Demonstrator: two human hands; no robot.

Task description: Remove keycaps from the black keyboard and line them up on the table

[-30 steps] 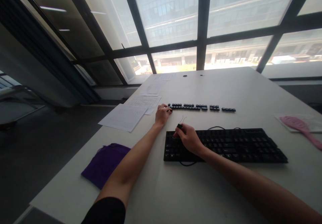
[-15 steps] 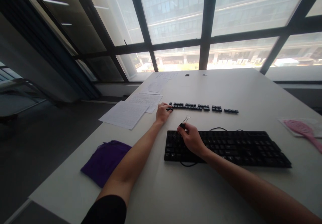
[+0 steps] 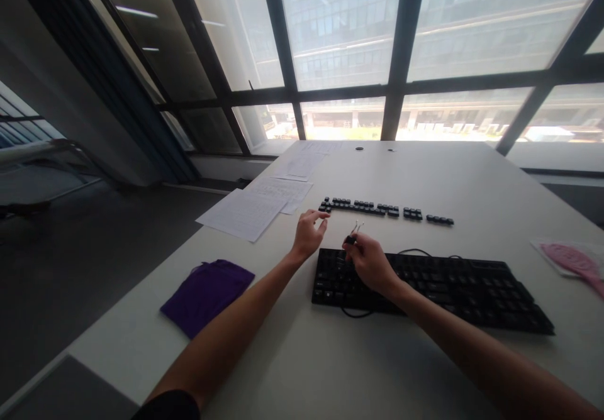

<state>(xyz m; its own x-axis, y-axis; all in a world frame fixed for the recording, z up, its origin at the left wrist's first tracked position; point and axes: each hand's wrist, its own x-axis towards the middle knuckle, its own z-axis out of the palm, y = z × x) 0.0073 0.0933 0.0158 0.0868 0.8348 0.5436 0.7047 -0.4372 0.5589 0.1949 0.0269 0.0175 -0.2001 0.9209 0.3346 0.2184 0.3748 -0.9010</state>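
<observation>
My left hand (image 3: 309,234) hovers just in front of the left end of a line of loose black keycaps (image 3: 363,208). Its thumb and fingers are apart, with nothing visible between them. In my right hand (image 3: 372,263) is a keycap puller (image 3: 352,238) with a dark handle, its thin wire prongs pointing up and away from me. That hand is above the left part of a black keyboard (image 3: 434,288). Part of the keyboard is hidden under my right hand and forearm.
Left of my left arm lies a purple cloth pouch (image 3: 207,294). Paper sheets (image 3: 245,212) spread along the table's left edge. A pink hairbrush (image 3: 569,258) on a clear wrapper is at the far right. The keyboard's cable (image 3: 415,251) loops behind it. Windows (image 3: 344,30) rise beyond the white table (image 3: 453,175).
My left hand has drawn back from the keycap row toward me, and its fingers have come away from the keycaps. My right hand still holds the puller over the keyboard. The whole view has shifted slightly.
</observation>
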